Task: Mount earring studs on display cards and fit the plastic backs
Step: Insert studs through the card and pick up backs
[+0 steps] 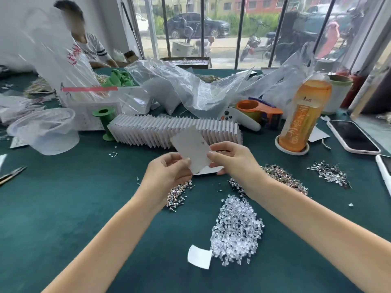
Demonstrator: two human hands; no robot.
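Note:
Both my hands hold one white display card (193, 147) tilted above the green table (63, 208). My left hand (169, 172) pinches its lower left edge and my right hand (230, 158) pinches its right edge. A small stud mark shows near the card's upper right. Under my hands lie piles of earring studs (178, 196), with more earring studs (281, 177) right of my right wrist. A heap of clear plastic backs (237, 229) lies between my forearms. A long fanned row of white cards (175, 132) stands behind my hands.
An orange drink bottle (304, 115) stands at the right, with two phones (352, 136) beyond it. A tape dispenser (260, 112), crumpled plastic bags (186, 87), a green spool (104, 121) and a plastic cup (48, 130) crowd the back. Another person (88, 47) sits far left.

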